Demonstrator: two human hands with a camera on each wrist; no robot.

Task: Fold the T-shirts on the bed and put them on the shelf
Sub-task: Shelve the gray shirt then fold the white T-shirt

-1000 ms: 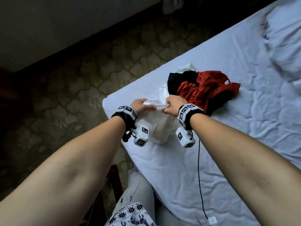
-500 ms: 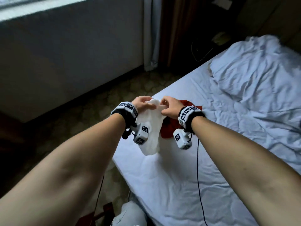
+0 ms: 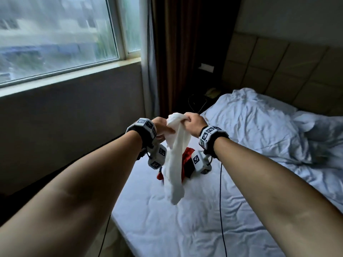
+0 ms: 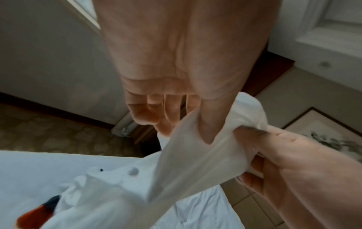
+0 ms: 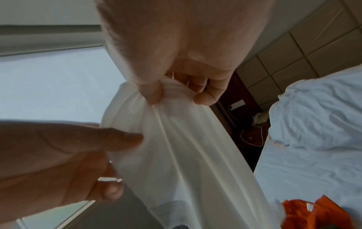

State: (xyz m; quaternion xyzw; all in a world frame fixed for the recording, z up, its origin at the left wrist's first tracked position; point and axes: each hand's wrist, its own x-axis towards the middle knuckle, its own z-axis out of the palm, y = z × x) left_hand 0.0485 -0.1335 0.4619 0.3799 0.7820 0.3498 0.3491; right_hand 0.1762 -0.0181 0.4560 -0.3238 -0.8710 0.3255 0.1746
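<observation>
— You lifted the white T-shirt (image 3: pixel 176 154) higher than it was a moment ago, didn't you? Before, it sat low by the pile.

— Yes. Now it hangs in the air over the bed (image 3: pixel 185 219), bunched into a long strip. Its bottom end dangles close above the sheet.

— Where are your hands?

— Both are at the top of the shirt, close together. Your left hand (image 3: pixel 160 127) pinches the cloth with thumb and fingers. Your right hand (image 3: pixel 193 123) has its fingers curled tight around the bunched top edge.

— What is behind the shirt?

— The red and black T-shirt (image 3: pixel 188 158) lies in a heap on the bed, partly hidden by the white one.

— And farther out?

— A rumpled blanket (image 3: pixel 259 123) lies near the padded headboard (image 3: pixel 278 71). A window (image 3: pixel 55 34) is on your left, with a dark curtain (image 3: pixel 176 52) beside it.
</observation>
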